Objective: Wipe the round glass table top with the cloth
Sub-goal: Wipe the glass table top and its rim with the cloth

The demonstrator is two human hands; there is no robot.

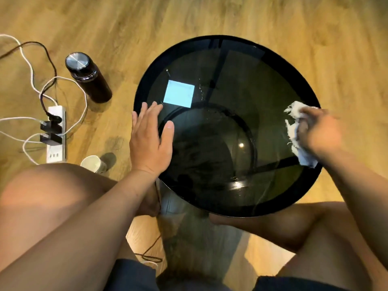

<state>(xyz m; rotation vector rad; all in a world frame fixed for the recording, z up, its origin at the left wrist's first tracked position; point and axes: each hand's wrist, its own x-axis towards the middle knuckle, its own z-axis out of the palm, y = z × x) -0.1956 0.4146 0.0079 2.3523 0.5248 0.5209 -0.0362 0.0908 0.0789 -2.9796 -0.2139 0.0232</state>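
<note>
- Cloth [298, 133] is white and frayed, bunched up in my right hand [319, 131], which is clenched around it at the right edge of the table [210, 51]. Bottom end of the cloth hangs out below my hand and lies on the dark rim.
- Right hand looks blurry, so I can't make out the individual fingers.
- Left hand [151, 141] isn't holding anything, it's flat and spread out, palm down on the left side of the glass, fingers pointing away from me, thumb sticking out toward the middle.
- Table top is round, dark smoked glass with a black rim. You can see the frame and a lower ring through it, plus a bright square reflection [179, 93] just past my left fingertips.
- Some wet streaks and droplets show on the glass near the middle and near the edge closest to me.
- I'm sitting with a bare knee on each side of the table, dark shorts on.
- On the wooden floor [210, 15] off to the left: a dark bottle [88, 77] with a metal cap, a white power strip [55, 135] with plugs and tangled cables, and a paper cup [93, 163] right beside my left knee.
</note>
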